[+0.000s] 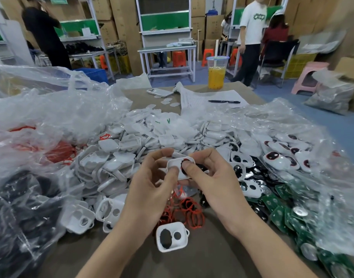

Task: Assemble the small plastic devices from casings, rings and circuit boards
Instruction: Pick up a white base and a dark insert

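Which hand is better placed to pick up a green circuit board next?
Right, probably: the green circuit boards lie nearest the right hand, while the left hand grips the white plastic casing.

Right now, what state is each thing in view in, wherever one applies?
held casing, lifted off the table, gripped between both hands.
left hand, fingers curled round the held casing.
right hand, thumb pressing a black part with a red ring into the held casing.
front casing, lying hollow side up, no ring fitted.
drink cup, upright, lidded, partly full.
phone, face down.
pen, lying flat.
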The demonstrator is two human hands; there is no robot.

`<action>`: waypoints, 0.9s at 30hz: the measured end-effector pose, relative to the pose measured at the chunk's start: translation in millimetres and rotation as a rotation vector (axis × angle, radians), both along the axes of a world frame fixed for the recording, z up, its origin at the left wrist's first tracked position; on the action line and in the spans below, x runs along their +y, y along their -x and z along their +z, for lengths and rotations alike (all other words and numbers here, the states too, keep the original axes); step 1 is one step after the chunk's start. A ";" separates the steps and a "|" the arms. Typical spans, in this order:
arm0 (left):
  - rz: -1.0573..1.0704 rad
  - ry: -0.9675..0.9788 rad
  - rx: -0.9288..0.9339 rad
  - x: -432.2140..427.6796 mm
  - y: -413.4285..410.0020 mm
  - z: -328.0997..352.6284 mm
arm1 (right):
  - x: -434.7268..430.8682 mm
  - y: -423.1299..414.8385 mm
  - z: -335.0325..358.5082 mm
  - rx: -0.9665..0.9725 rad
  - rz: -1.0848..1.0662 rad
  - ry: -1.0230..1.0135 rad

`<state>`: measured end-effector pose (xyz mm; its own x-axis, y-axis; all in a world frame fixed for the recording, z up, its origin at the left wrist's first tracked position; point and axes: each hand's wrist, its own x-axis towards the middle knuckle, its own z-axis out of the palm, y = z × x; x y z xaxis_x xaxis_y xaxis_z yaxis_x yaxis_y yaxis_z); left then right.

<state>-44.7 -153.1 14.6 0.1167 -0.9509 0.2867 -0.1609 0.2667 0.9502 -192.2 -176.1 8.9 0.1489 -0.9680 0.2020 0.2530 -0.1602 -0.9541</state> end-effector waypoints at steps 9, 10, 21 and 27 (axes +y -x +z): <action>0.101 0.027 -0.056 7.2 2.6 0.6 | -0.2 1.8 0.5 0.148 -0.001 0.006; 0.106 0.029 -0.060 7.5 2.8 0.1 | 0.3 1.7 -0.2 0.152 -0.002 -0.002; 0.053 0.286 -0.681 8.5 -5.8 -8.7 | -11.6 8.3 -8.2 0.094 -0.084 -0.086; 0.103 0.431 -0.813 9.1 -11.8 -8.9 | -14.8 14.0 -8.9 -0.018 0.063 -0.194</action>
